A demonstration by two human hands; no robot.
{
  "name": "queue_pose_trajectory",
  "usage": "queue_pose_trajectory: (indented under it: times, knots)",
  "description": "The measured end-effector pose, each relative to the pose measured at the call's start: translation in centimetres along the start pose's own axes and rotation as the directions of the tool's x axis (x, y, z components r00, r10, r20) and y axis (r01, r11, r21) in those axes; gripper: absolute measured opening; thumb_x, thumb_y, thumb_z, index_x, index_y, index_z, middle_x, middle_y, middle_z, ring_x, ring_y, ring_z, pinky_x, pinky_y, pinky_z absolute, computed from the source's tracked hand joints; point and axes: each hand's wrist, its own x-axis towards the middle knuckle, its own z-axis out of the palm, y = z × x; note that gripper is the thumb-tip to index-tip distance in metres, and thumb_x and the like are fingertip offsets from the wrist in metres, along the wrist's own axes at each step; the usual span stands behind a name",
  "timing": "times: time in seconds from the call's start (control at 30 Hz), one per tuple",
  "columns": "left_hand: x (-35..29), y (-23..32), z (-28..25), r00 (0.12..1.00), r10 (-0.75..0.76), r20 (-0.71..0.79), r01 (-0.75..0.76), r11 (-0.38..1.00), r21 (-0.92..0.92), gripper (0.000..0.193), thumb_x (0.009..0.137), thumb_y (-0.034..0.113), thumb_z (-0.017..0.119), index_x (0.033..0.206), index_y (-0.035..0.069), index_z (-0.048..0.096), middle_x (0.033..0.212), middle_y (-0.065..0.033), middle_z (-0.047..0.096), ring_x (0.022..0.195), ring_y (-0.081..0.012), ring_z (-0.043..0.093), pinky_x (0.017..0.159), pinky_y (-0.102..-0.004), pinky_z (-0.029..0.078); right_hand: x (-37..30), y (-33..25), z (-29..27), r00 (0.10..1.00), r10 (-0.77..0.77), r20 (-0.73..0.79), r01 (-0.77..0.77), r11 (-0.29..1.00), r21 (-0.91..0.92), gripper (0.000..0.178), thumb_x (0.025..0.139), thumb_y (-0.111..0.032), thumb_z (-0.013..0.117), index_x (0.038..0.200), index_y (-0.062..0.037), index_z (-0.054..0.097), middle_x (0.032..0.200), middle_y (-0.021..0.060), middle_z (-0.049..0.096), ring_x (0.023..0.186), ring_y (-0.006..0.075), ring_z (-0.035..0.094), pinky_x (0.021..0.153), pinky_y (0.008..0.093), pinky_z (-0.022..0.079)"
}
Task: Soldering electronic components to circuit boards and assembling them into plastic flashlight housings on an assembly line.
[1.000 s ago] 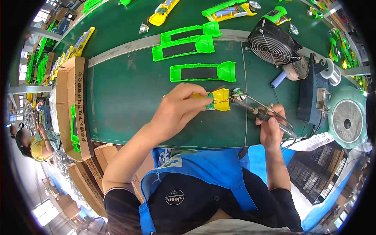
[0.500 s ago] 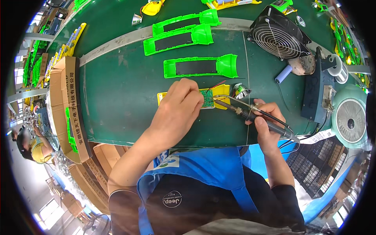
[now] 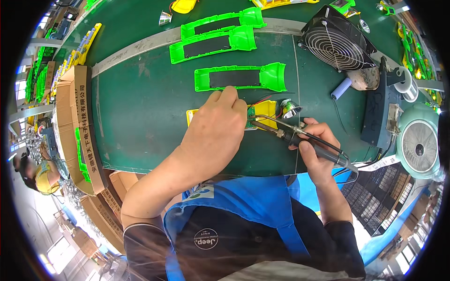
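A yellow torch housing half [image 3: 268,107] lies on the green work table, with a small green circuit board [image 3: 251,112] on it, mostly covered. My left hand [image 3: 213,131] is closed over the housing and board, fingertips bent down; whatever they pinch is hidden. In my right hand [image 3: 319,143] is a soldering iron [image 3: 326,153] with a thin metal feed tube alongside. Its tip reaches the board beside my left fingers. Thin red and black wires [image 3: 265,97] rise from the board. A shiny reflector cup [image 3: 291,108] sits at the housing's right end.
Beyond my hands lie green housing halves [image 3: 240,77] with black pads. At right are a black fan [image 3: 335,42], a blue battery cell [image 3: 341,88], a soldering station [image 3: 380,110] and a solder spool [image 3: 408,89]. A cardboard box [image 3: 89,126] borders the left; another person [image 3: 44,173] sits beyond.
My left hand has shifted slightly right and now covers more of the circuit board. The soldering iron stays at the board with its tip moved only a little.
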Motion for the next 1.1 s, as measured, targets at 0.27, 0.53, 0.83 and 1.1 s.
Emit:
queue_pose_trajectory:
  times: [0.27, 0.53, 0.83, 1.1]
  knots:
    - [0.41, 0.05, -0.31, 0.999, -0.002, 0.053, 0.001, 1.000, 0.011, 0.007, 0.078, -0.002, 0.060, 0.079, -0.003, 0.053, 0.086, -0.0149, 0.050, 0.081, -0.0326, 0.055, 0.071, -0.0415, 0.047, 0.36, 0.50, -0.38, 0.988, -0.136, 0.079, 0.141, 0.988, -0.058, 0.018, 0.080, -0.013, 0.069, 0.089, -0.0047, 0.056, 0.071, 0.0050, 0.069, 0.069, 0.0125, 0.066, 0.102, 0.0422, 0.035]
    - [0.41, -0.07, -0.16, 0.999, 0.001, 0.041, -0.001, 1.000, -0.019, 0.007, 0.078, -0.003, 0.059, 0.079, -0.002, 0.053, 0.086, -0.0151, 0.050, 0.081, -0.0337, 0.055, 0.070, -0.0419, 0.047, 0.10, 0.38, -0.36, 0.997, -0.068, -0.031, 0.069, 0.997, 0.033, 0.017, 0.081, -0.012, 0.068, 0.091, -0.0036, 0.057, 0.071, 0.0059, 0.069, 0.070, 0.0131, 0.066, 0.102, 0.0423, 0.035]
    - [0.48, 0.16, -0.24, 0.999, -0.013, 0.039, 0.014, 1.000, -0.027, 0.010, 0.075, -0.004, 0.060, 0.080, -0.001, 0.051, 0.086, -0.0150, 0.050, 0.081, -0.0338, 0.055, 0.070, -0.0419, 0.047, 0.35, 0.43, -0.50, 0.996, -0.078, 0.051, 0.079, 0.997, -0.026, 0.019, 0.081, -0.014, 0.069, 0.090, -0.0044, 0.055, 0.071, 0.0058, 0.070, 0.069, 0.0132, 0.067, 0.101, 0.0415, 0.034]
    - [0.54, 0.27, -0.26, 0.999, -0.025, 0.034, 0.025, 1.000, -0.017, 0.009, 0.075, -0.005, 0.060, 0.079, -0.002, 0.052, 0.086, -0.0152, 0.051, 0.080, -0.0338, 0.056, 0.070, -0.0420, 0.047, 0.40, 0.47, -0.44, 0.994, -0.094, 0.054, 0.096, 0.995, -0.027, 0.019, 0.080, -0.014, 0.070, 0.088, -0.0051, 0.055, 0.070, 0.0038, 0.070, 0.067, 0.0107, 0.065, 0.101, 0.0413, 0.033]
